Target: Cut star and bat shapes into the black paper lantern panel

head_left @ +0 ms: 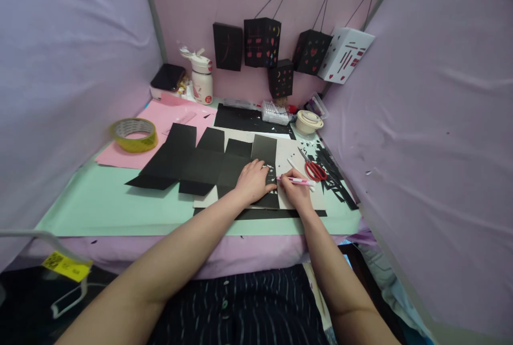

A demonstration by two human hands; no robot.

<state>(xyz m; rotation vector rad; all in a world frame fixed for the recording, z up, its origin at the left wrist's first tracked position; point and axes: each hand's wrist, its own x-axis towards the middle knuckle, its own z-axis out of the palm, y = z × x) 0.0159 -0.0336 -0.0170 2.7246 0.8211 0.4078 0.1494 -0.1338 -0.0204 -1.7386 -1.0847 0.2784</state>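
Right now the pink pen-shaped tool (pixel 295 181) is lying pinched in the fingers of the right hand (pixel 296 191), which is closing around it in a writing grip; its long axis is running nearly sideways, with the tip pointing left toward the fingertips of the left hand (pixel 253 180). Whether the tip carries a blade is too small to tell. The tip is meeting the right-most panel of the black paper sheet (pixel 208 166), just beside those fingertips, where small pale cut-outs are showing. The left hand is lying spread and flat, palm down, pressing that panel and holding nothing. The rest of the sheet is stretching away to the left of the left hand in folded panels. Under both hands a pale board (pixel 289 153) is sitting on the counter (pixel 104 206). Just beyond the right hand the red scissors (pixel 316 170) are lying, and to their right black scraps (pixel 339 182) are crowding the counter's edge against the cloth wall (pixel 433 120), so room is narrowing on that side. Far to the left of the left hand, well apart, a yellow tape roll (pixel 134 135) is resting on pink paper (pixel 162 117), with bare counter in front.
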